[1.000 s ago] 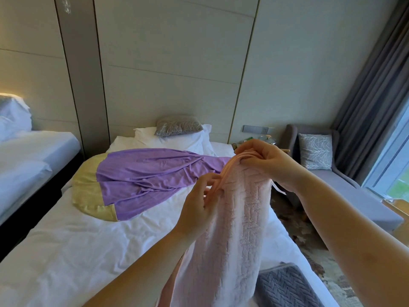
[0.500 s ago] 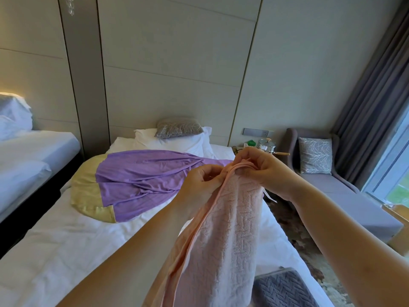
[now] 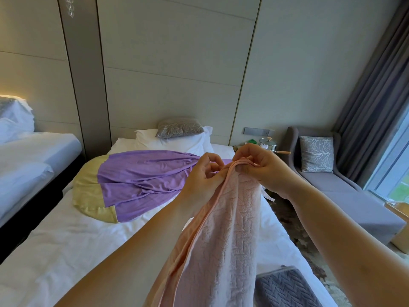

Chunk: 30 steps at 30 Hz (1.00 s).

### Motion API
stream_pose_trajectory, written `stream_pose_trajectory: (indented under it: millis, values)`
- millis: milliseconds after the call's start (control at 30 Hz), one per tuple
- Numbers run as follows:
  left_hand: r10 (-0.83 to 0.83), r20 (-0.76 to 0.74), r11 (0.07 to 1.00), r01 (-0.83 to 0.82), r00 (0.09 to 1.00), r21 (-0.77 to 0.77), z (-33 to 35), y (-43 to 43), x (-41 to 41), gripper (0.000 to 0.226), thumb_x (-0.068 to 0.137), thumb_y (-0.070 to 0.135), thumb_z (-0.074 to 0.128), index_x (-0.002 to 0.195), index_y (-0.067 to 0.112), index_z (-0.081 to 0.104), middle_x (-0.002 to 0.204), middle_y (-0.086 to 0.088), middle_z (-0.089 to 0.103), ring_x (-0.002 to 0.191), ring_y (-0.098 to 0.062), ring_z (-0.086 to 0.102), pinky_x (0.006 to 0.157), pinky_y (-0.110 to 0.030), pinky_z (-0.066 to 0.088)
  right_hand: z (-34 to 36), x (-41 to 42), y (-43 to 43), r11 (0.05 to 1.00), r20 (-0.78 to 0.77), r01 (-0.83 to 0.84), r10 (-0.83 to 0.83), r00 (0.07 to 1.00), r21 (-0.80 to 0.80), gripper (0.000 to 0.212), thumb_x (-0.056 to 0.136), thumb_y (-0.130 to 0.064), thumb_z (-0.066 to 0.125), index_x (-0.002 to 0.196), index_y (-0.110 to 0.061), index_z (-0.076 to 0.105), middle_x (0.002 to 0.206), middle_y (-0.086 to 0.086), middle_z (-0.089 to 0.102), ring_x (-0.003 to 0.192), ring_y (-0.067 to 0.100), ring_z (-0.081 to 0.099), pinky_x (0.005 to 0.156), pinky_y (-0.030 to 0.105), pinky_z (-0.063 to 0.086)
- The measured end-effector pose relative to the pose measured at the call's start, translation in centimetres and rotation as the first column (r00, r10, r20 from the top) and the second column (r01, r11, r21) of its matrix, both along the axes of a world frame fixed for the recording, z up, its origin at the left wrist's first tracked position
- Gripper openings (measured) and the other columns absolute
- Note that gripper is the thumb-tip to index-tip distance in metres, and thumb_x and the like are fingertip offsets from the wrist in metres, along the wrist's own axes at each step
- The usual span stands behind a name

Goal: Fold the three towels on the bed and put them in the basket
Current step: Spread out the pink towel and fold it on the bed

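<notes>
In the head view, a pink towel is held up above the near right part of the bed. Its gathered top edge is pinched between the curled fingers and thumb of the right hand. The hem just beside that is pinched by the left hand, though how much cloth is caught there cannot be told.

The towel is judged soft, light and limp, with a textured pile unlikely to slip. It is best taken at the corners of the bound hem, where the layers can be lined up.

Its long axis is hung downward from the hands. The top end is pointed toward the head of the bed and the lower end is cut off below the picture.

A grey towel is laid flat on the bed's near right corner, and a purple cloth is spread across the middle of the bed. No basket is seen.
</notes>
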<state>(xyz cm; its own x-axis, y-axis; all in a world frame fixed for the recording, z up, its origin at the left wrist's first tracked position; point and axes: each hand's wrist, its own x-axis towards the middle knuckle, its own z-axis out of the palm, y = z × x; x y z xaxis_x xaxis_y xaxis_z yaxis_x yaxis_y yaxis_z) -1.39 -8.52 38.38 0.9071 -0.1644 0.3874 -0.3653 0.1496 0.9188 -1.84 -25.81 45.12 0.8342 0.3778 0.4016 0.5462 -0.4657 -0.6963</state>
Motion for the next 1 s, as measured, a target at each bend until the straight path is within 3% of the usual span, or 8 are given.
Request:
stream_pose_trajectory:
  millis: [133, 267, 467, 600, 700, 800, 900, 1000]
  values:
    - [0.086, 0.075, 0.995, -0.09, 0.993, 0.039, -0.8, 0.2, -0.1, 0.007, 0.087, 0.027, 0.065, 0.091, 0.031, 0.061, 0.096, 0.002, 0.068, 0.08, -0.021, 0.064, 0.076, -0.035, 0.054, -0.2, 0.1, -0.2, 1.0, 0.007, 0.012, -0.012, 1.0, 0.008, 0.016, 0.083, -0.01, 0.069, 0.09, -0.023, 0.063, 0.08, -0.019, 0.065, 0.074, -0.001, 0.058, 0.07, 0.01, 0.046]
    - [0.118, 0.082, 0.993, -0.116, 0.99, -0.031, -1.1, 0.1, -0.3, 0.013, 0.082, 0.016, 0.07, 0.086, 0.027, 0.064, 0.087, -0.003, 0.07, 0.08, -0.014, 0.065, 0.073, -0.024, 0.051, -0.5, 0.1, -0.1, 1.0, 0.013, 0.023, -0.023, 1.0, 0.003, 0.02, 0.082, -0.015, 0.071, 0.09, -0.03, 0.061, 0.083, -0.02, 0.064, 0.075, 0.0, 0.057, 0.068, 0.01, 0.044]
    - [0.129, 0.056, 0.988, -0.123, 0.99, -0.088, -0.7, 0.0, 0.2, 0.02, 0.076, 0.003, 0.074, 0.082, 0.019, 0.066, 0.08, 0.002, 0.072, 0.079, -0.012, 0.068, 0.077, -0.025, 0.055, -0.5, -0.1, -0.3, 1.0, -0.025, 0.001, -0.001, 1.0, -0.008, 0.022, 0.082, -0.014, 0.071, 0.095, -0.029, 0.064, 0.089, -0.015, 0.067, 0.084, 0.006, 0.062, 0.073, 0.011, 0.048]
    - [0.112, 0.071, 0.992, -0.107, 0.991, -0.059, -0.3, -0.4, -0.1, 0.022, 0.077, 0.0, 0.072, 0.079, 0.022, 0.069, 0.079, 0.003, 0.073, 0.078, -0.01, 0.068, 0.076, -0.025, 0.054, -0.4, 0.1, -0.5, 0.996, -0.015, 0.061, -0.062, 0.998, -0.073, 0.018, 0.081, -0.015, 0.071, 0.089, -0.028, 0.063, 0.086, -0.011, 0.068, 0.079, 0.0, 0.061, 0.069, 0.01, 0.046]
    - [0.087, 0.057, 0.996, -0.088, 0.995, 0.024, -0.3, -0.4, -0.4, 0.011, 0.077, 0.018, 0.067, 0.081, 0.026, 0.073, 0.083, 0.002, 0.073, 0.081, -0.013, 0.068, 0.081, -0.031, 0.055, -0.2, 0.2, -0.8, 0.986, 0.023, 0.126, -0.124, 0.992, -0.111, 0.015, 0.082, -0.017, 0.071, 0.086, -0.029, 0.063, 0.084, -0.011, 0.067, 0.076, -0.002, 0.059, 0.068, 0.009, 0.045]
    - [0.031, 0.047, 0.983, -0.039, 0.998, 0.177, -0.8, -0.3, -0.7, 0.019, 0.077, 0.046, 0.066, 0.088, 0.032, 0.072, 0.08, 0.01, 0.071, 0.076, -0.007, 0.065, 0.071, -0.022, 0.051, 0.0, 0.3, -0.9, 0.977, 0.042, 0.156, -0.151, 0.988, -0.145, 0.014, 0.083, -0.019, 0.069, 0.085, -0.03, 0.062, 0.084, -0.01, 0.066, 0.077, 0.001, 0.06, 0.067, 0.011, 0.047]
    - [0.05, 0.112, 0.941, -0.084, 0.992, 0.327, -1.9, -0.2, -0.8, 0.025, 0.074, 0.047, 0.071, 0.089, 0.026, 0.071, 0.086, 0.008, 0.07, 0.076, -0.008, 0.064, 0.07, -0.026, 0.052, 0.3, 0.5, -0.9, 0.97, 0.038, 0.193, -0.189, 0.981, -0.147, 0.014, 0.084, -0.016, 0.068, 0.085, -0.029, 0.062, 0.084, -0.008, 0.066, 0.078, 0.006, 0.061, 0.068, 0.017, 0.049]
    - [0.061, 0.133, 0.883, -0.116, 0.989, 0.455, -3.7, 0.5, -0.9, 0.03, 0.07, 0.043, 0.069, 0.08, 0.015, 0.066, 0.076, 0.007, 0.057, 0.066, -0.003, 0.052, 0.067, -0.025, 0.044, 1.1, 0.9, -1.4, 0.959, 0.058, 0.283, -0.282, 0.958, -0.025, 0.015, 0.083, -0.012, 0.065, 0.085, -0.026, 0.062, 0.085, -0.005, 0.066, 0.077, 0.008, 0.06, 0.065, 0.02, 0.048]
